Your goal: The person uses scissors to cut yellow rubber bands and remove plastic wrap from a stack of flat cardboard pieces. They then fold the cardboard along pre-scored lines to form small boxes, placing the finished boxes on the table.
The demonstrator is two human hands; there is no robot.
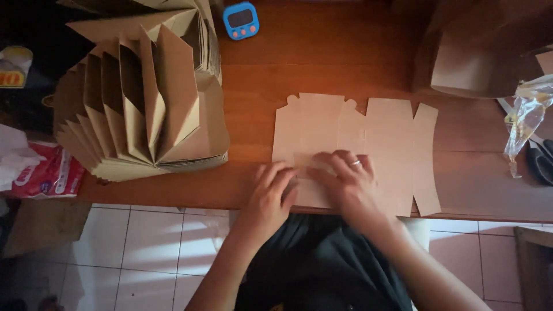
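A flat, unfolded brown cardboard box blank (380, 144) lies on the wooden table (322, 63) near its front edge. My left hand (269, 193) rests palm down on the blank's lower left part, fingers spread. My right hand (345, 178), with a ring on one finger, presses down on the same lower flap just beside it. The two hands almost touch at the fingertips. Neither hand grips anything; both lie flat on the cardboard.
A fanned stack of folded brown cardboard pieces (144, 98) fills the table's left side. A small blue timer (241, 20) sits at the back. An assembled cardboard box (472, 57) stands at the back right, with a crumpled clear plastic bag (527, 112) beside it. A red-and-white packet (49, 173) lies at the far left.
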